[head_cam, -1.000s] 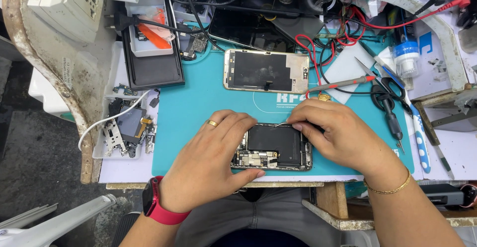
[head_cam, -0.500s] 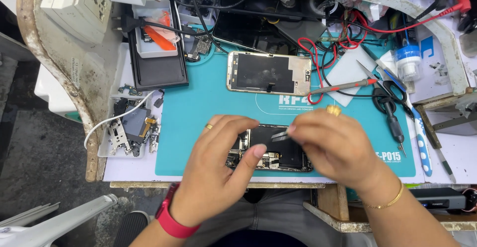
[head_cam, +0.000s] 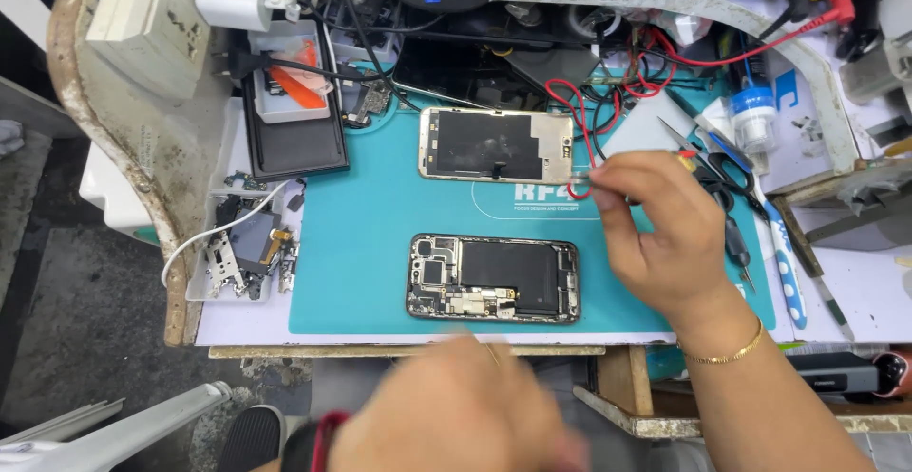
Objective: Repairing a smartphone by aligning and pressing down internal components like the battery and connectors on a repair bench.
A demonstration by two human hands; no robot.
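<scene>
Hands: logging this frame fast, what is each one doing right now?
Left hand: blurred at the bottom edge; grip cannot be told.
Right hand: fingers pinched on a small clear piece above the teal mat.

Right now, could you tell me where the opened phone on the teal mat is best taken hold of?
Probably by its two long edges, from above. The opened phone lies flat with its exposed parts facing up, so only the metal frame is safe to pinch, and the teal mat around it leaves room.
</scene>
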